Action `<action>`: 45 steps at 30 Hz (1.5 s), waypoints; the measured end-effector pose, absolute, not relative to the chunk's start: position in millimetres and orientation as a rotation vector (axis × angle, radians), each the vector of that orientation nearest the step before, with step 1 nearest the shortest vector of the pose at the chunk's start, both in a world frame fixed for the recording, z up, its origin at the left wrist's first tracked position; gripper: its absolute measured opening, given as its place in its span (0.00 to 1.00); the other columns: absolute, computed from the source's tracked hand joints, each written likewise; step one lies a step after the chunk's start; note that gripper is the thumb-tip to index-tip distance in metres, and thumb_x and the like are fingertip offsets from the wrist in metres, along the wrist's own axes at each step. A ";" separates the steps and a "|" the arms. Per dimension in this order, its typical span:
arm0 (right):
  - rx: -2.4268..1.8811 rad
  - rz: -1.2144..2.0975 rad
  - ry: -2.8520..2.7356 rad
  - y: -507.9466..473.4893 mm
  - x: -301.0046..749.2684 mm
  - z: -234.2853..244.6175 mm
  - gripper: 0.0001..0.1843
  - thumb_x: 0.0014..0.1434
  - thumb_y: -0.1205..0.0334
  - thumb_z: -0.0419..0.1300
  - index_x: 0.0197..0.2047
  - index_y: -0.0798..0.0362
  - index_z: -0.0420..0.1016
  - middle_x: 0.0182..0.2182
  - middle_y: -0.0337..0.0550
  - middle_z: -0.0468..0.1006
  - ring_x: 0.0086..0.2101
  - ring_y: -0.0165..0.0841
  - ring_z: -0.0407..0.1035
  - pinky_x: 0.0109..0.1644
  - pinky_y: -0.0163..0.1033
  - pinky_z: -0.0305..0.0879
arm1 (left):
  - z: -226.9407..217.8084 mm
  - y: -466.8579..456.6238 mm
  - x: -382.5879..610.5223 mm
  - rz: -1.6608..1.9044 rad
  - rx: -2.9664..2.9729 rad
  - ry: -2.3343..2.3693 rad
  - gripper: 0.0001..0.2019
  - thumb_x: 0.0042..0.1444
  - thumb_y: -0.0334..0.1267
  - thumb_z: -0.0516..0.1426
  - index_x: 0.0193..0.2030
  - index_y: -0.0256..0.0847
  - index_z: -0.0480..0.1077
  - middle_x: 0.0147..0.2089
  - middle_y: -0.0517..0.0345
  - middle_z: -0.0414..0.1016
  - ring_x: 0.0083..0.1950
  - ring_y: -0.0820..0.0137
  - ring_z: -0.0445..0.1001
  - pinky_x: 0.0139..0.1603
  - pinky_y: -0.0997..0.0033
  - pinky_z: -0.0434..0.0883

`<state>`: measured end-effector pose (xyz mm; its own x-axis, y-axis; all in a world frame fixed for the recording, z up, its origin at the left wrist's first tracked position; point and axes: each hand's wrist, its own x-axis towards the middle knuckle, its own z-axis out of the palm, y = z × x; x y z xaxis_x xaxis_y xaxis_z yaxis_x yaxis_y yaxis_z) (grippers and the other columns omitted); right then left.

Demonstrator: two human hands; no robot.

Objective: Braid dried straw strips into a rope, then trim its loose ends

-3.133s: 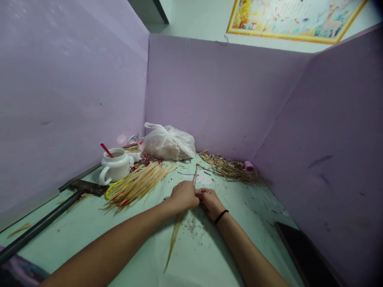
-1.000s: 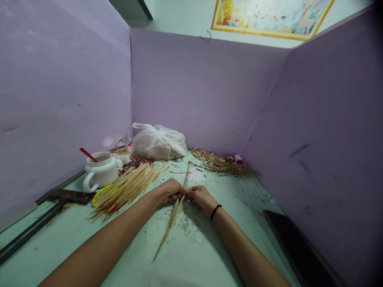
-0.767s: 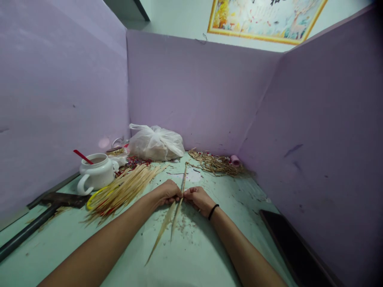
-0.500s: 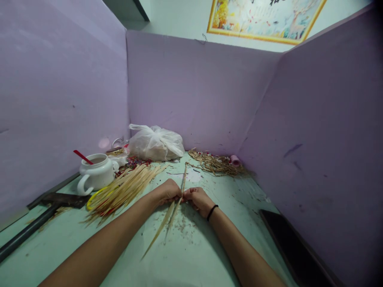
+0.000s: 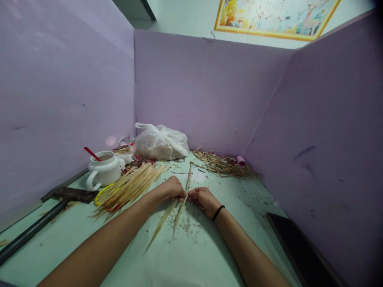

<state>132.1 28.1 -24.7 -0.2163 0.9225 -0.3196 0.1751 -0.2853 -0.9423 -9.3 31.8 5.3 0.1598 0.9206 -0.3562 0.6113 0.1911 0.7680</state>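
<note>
Between my hands a thin twisted cord (image 5: 189, 177) of dry plant fibre runs away from me over the pale green table. Two flat, pale leaf strips (image 5: 161, 225) fan out from its near end toward me. My left hand (image 5: 172, 189) is closed, pinching the strips where they meet the cord. From the other side my right hand (image 5: 204, 199), with a black band at the wrist, pinches at the same spot with thumb and forefinger. The exact join is partly covered by the fingertips.
To the left lie a bundle of pale strips (image 5: 134, 185), a white pot (image 5: 108, 170) with a red-handled utensil, and a dark-handled hammer-like tool (image 5: 32, 230). At the back are a white plastic bag (image 5: 161, 142) and a heap of brown cord (image 5: 224, 165). A dark flat object (image 5: 295, 245) lies right.
The view has shifted slightly, so everything sits a little farther right. My fingers stay at the join, and the right fingertips have drawn slightly apart from the left. The nearer strip ends have spread a little.
</note>
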 end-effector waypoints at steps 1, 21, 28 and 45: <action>-1.417 1.561 -1.333 27.6 132.0 -24.3 0.07 0.41 0.68 0.54 0.15 0.57 0.64 0.07 0.29 0.53 0.10 0.19 0.41 0.14 0.31 0.32 | 6.1 30.6 -8.3 0.428 1.536 1.573 0.04 0.36 0.32 0.55 0.16 0.35 0.66 0.11 0.63 0.59 0.13 0.78 0.52 0.15 0.76 0.49; -1.303 1.579 -1.373 30.7 136.6 -31.5 0.07 0.42 0.64 0.55 0.17 0.56 0.65 0.07 0.29 0.54 0.11 0.20 0.42 0.16 0.31 0.35 | 2.2 25.3 7.2 0.773 1.230 1.633 0.05 0.43 0.29 0.51 0.24 0.34 0.69 0.16 0.62 0.62 0.18 0.79 0.57 0.20 0.78 0.52; -1.259 1.507 -1.488 33.4 137.4 -35.2 0.05 0.43 0.64 0.56 0.20 0.56 0.66 0.15 0.37 0.69 0.15 0.21 0.55 0.19 0.29 0.47 | 1.7 25.0 8.4 0.521 1.102 1.438 0.08 0.44 0.26 0.50 0.17 0.32 0.65 0.13 0.62 0.61 0.14 0.82 0.54 0.16 0.80 0.50; -1.584 1.050 -1.702 38.6 148.8 -27.1 0.05 0.37 0.71 0.57 0.14 0.56 0.69 0.10 0.35 0.64 0.17 0.25 0.56 0.20 0.31 0.47 | -12.0 30.0 11.1 0.543 1.294 1.585 0.07 0.34 0.29 0.54 0.12 0.36 0.59 0.07 0.65 0.52 0.12 0.78 0.51 0.13 0.76 0.45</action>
